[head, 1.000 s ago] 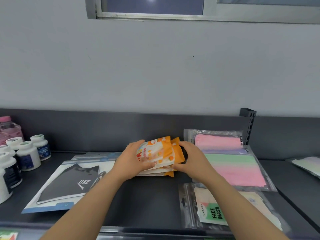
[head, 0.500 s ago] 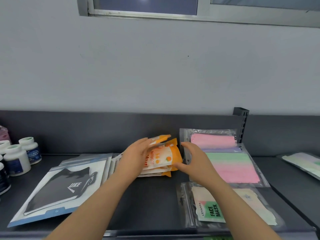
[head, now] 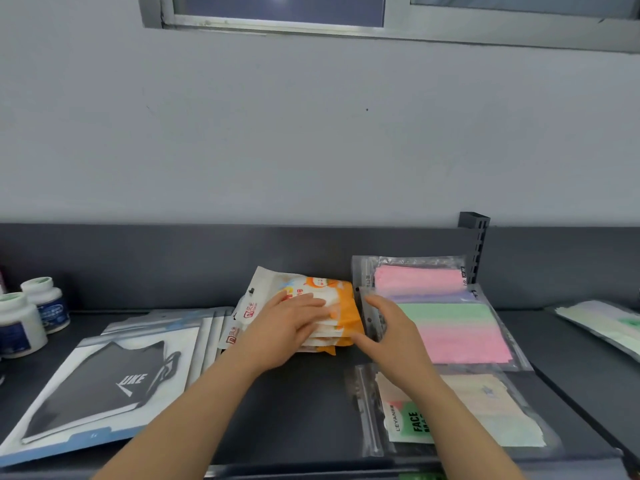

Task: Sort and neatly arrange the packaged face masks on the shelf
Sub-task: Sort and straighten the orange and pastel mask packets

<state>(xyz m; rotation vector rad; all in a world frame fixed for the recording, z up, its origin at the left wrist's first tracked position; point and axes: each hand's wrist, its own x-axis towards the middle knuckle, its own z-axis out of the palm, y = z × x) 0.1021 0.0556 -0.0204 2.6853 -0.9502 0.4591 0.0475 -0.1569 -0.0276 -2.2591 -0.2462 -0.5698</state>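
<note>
A stack of orange-and-white mask packs (head: 322, 289) lies mid-shelf against the dark back panel. My left hand (head: 289, 327) rests flat on top of the stack, fingers straight. My right hand (head: 391, 332) is at the stack's right side, thumb near its lower right corner, fingers relaxed and holding nothing. Left of the stack lie flat packs with a black mask (head: 104, 386) on top. To the right sits a clear bag of pink and green masks (head: 450, 327), and in front of it a clear "FACE MASK" bag (head: 485, 410), partly under my right forearm.
White pill bottles (head: 20, 323) stand at the far left of the dark shelf (head: 294, 410). A slotted metal upright (head: 476, 244) rises behind the pink bag. Another pale mask bag (head: 602, 323) lies on the neighbouring shelf to the right.
My left hand has laid the lifted top orange pack flat onto the stack and now presses it down. My right hand stays beside the stack's right edge. The view has shifted right.
</note>
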